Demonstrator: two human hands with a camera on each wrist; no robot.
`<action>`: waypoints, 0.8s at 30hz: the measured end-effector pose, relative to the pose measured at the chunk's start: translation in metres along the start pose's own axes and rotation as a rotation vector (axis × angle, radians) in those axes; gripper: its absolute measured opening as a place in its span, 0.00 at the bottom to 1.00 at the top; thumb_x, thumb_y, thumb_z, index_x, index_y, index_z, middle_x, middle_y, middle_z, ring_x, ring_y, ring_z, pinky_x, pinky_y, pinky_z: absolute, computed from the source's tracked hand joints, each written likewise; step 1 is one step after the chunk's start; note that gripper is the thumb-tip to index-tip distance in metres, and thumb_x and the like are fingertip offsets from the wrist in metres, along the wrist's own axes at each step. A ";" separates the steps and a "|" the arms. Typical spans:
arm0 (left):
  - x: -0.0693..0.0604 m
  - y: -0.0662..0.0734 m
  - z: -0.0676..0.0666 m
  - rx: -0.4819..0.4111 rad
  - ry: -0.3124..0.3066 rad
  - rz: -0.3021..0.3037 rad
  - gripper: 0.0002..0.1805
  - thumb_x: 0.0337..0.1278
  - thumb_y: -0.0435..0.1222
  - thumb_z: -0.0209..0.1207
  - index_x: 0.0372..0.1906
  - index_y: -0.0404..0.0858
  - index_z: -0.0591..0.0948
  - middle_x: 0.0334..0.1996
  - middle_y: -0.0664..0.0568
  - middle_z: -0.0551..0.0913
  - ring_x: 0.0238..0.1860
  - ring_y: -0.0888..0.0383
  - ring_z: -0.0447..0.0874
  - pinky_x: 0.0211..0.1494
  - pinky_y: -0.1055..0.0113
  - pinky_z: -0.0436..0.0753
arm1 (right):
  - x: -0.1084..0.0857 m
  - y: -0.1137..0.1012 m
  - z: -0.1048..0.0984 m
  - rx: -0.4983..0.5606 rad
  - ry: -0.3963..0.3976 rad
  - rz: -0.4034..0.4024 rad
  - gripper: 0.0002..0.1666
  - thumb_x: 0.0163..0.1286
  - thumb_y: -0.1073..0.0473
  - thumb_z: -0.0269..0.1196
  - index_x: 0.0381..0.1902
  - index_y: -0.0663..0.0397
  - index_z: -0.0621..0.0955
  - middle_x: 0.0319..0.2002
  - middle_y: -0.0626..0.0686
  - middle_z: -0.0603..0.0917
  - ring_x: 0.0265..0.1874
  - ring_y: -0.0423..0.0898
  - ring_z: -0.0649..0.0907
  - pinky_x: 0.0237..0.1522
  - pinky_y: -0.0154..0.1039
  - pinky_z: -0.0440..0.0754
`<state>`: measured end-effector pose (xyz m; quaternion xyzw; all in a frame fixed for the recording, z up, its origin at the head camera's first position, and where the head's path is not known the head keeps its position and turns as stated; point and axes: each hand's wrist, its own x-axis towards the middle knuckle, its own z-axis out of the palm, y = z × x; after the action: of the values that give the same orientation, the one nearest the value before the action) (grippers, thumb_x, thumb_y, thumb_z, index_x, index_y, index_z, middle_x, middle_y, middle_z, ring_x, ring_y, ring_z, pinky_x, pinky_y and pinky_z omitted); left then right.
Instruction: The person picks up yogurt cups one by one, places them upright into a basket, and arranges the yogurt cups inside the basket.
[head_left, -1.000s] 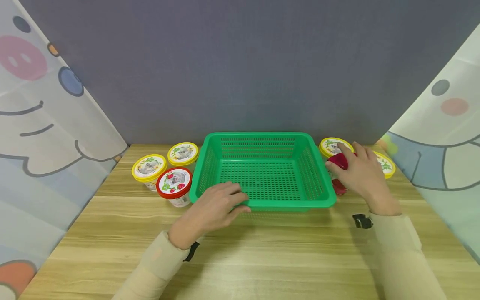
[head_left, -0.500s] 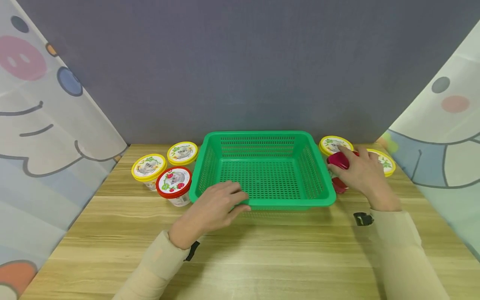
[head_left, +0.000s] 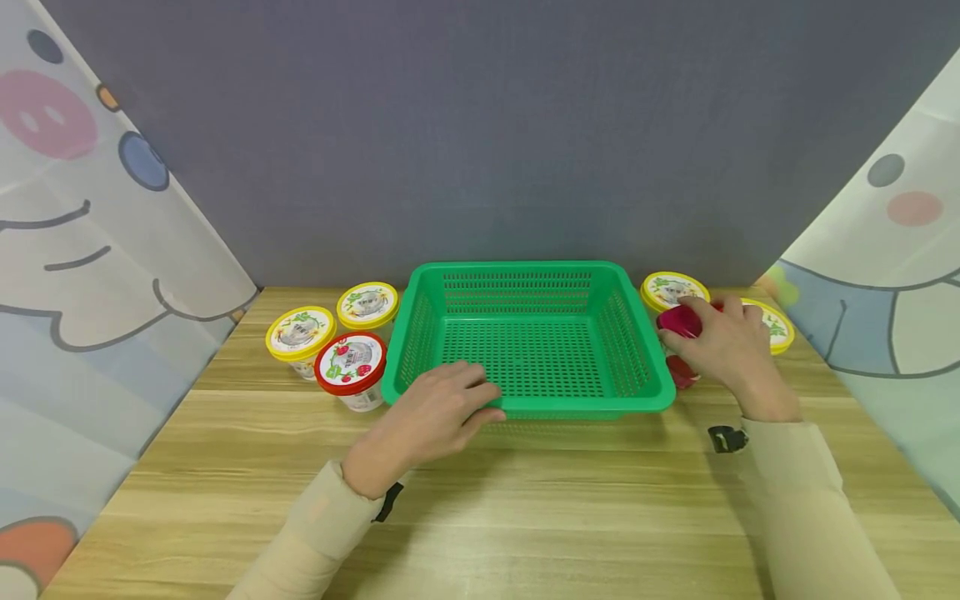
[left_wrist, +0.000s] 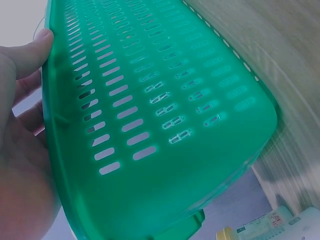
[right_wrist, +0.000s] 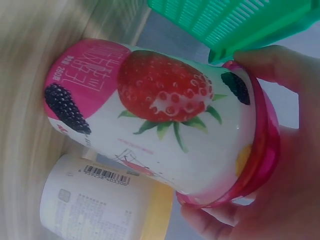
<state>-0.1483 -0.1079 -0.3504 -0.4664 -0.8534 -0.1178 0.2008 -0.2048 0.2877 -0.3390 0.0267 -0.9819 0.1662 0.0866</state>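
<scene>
My left hand (head_left: 427, 417) holds the front rim of a green plastic basket (head_left: 585, 407). In the left wrist view its thumb lies at the rim and the other fingers are on the far side of the basket wall. To the right of the basket, my right hand (head_left: 731, 354) grips a yogurt cup (right_wrist: 165, 105) by its red lid (right_wrist: 265, 135). This white cup carries strawberry and blackberry pictures; in the head view my hand covers much of it. I cannot tell whether its base touches the table. A yellow-lidded tub (right_wrist: 100, 200) stands close beside it.
Left of the basket stand two yellow-lidded tubs, one at the front (head_left: 300, 332) and one behind (head_left: 367, 304), plus a red-lidded tub (head_left: 350, 364). Right of it are yellow-lidded tubs, one behind (head_left: 671, 287) and one outward (head_left: 776, 327). A grey wall (head_left: 510, 150) rises behind the table.
My right fingers have drawn in closer round the cup's red lid. My left hand stays on the basket rim, and the basket and tubs stay where they were.
</scene>
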 end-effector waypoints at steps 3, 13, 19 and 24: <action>0.000 0.000 0.001 -0.001 0.000 0.000 0.07 0.66 0.43 0.66 0.38 0.45 0.84 0.28 0.59 0.72 0.30 0.61 0.69 0.36 0.69 0.72 | -0.001 0.000 0.001 0.016 0.019 0.001 0.39 0.70 0.40 0.56 0.67 0.62 0.71 0.59 0.79 0.63 0.55 0.80 0.61 0.48 0.69 0.59; 0.000 -0.001 0.001 -0.003 -0.006 -0.001 0.06 0.67 0.43 0.66 0.37 0.45 0.83 0.28 0.59 0.71 0.30 0.60 0.67 0.35 0.70 0.70 | -0.002 -0.002 -0.001 0.046 0.054 0.008 0.38 0.69 0.40 0.58 0.66 0.62 0.72 0.60 0.77 0.63 0.56 0.78 0.60 0.48 0.70 0.59; 0.000 0.000 0.000 -0.001 0.000 0.005 0.07 0.66 0.43 0.66 0.37 0.45 0.83 0.28 0.58 0.72 0.30 0.60 0.67 0.34 0.69 0.70 | -0.004 -0.005 -0.005 0.057 0.066 0.006 0.38 0.70 0.40 0.58 0.67 0.61 0.73 0.62 0.75 0.63 0.56 0.76 0.60 0.49 0.70 0.58; 0.000 0.000 0.000 0.008 -0.010 0.001 0.07 0.66 0.43 0.66 0.38 0.44 0.83 0.29 0.58 0.73 0.30 0.61 0.68 0.38 0.67 0.75 | -0.005 -0.006 -0.006 0.057 0.064 0.011 0.38 0.70 0.40 0.58 0.67 0.60 0.73 0.62 0.75 0.63 0.57 0.76 0.60 0.49 0.70 0.58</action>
<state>-0.1480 -0.1078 -0.3504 -0.4667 -0.8545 -0.1122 0.1985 -0.1985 0.2840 -0.3320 0.0185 -0.9737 0.1952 0.1163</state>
